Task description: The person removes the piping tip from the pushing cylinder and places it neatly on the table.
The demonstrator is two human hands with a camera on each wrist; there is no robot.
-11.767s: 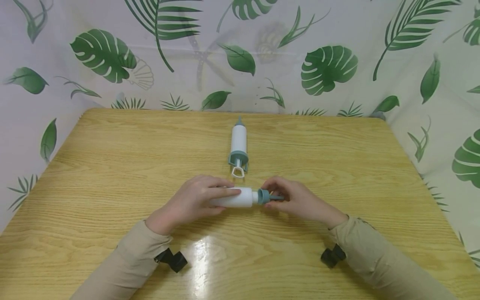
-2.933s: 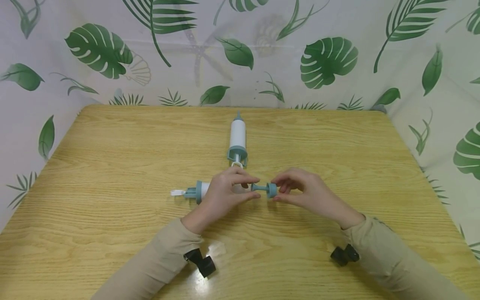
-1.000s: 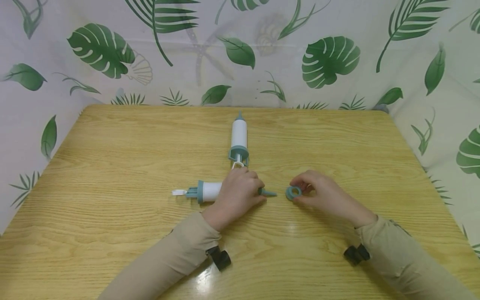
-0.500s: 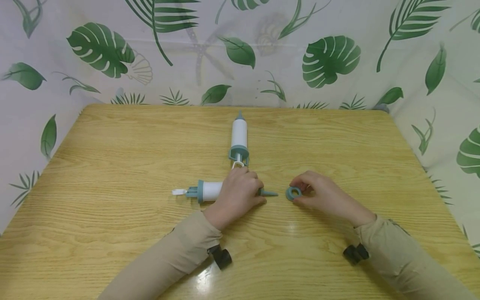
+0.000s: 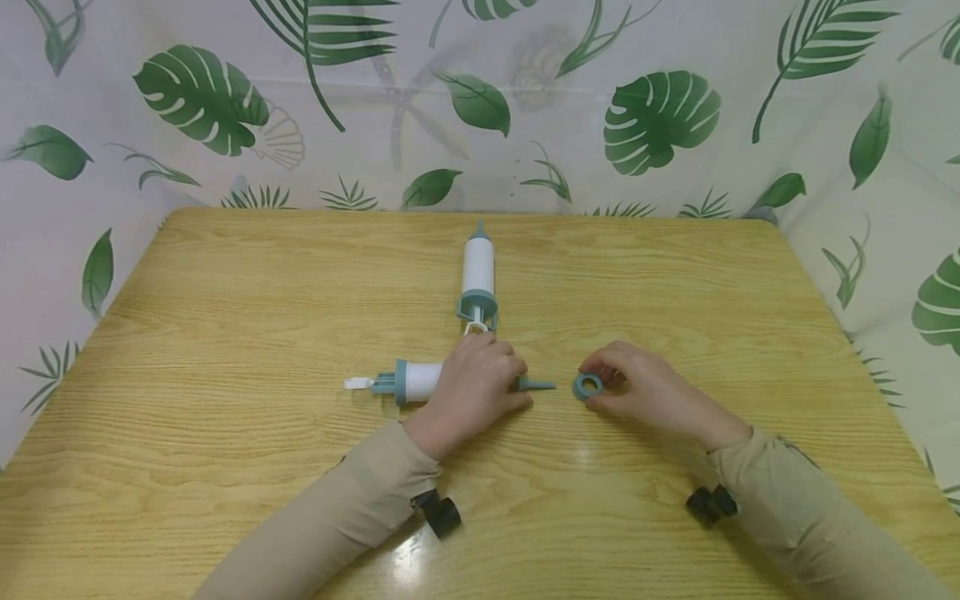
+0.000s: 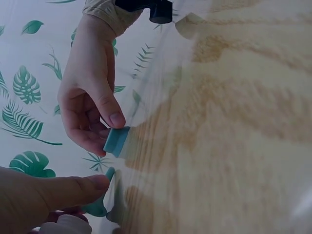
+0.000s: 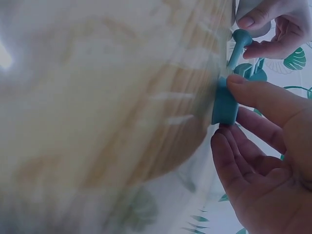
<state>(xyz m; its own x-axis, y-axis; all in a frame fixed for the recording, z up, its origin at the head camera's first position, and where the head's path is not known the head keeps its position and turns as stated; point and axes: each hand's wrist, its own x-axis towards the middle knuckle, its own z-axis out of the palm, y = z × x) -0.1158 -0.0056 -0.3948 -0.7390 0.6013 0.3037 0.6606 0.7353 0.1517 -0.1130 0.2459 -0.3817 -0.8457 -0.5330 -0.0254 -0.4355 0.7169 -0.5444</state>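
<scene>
A white syringe-like dispenser (image 5: 422,382) with a teal collar and a white pull handle lies crosswise on the table, its front end hidden under my left hand (image 5: 478,385). That hand pinches a slim teal nozzle (image 5: 538,385) whose tip points right. In the left wrist view, the nozzle (image 6: 97,204) is held just beyond the white barrel end (image 6: 66,225). My right hand (image 5: 651,390) pinches a teal screw ring (image 5: 587,386) between thumb and fingers, its opening visible. A small gap separates ring and nozzle tip. From the right wrist, the ring (image 7: 225,102) shows side-on.
A second white-and-teal dispenser (image 5: 478,271) lies lengthwise behind my left hand, nozzle pointing away and handle close to my knuckles. The wooden table (image 5: 225,333) ends at a leaf-patterned cloth (image 5: 555,100) at the back.
Earlier my right hand held ring and nozzle together by the barrel's end. Now the ring is apart, further right, and the nozzle is in my left hand, tip rightward. The last second shows almost no movement.
</scene>
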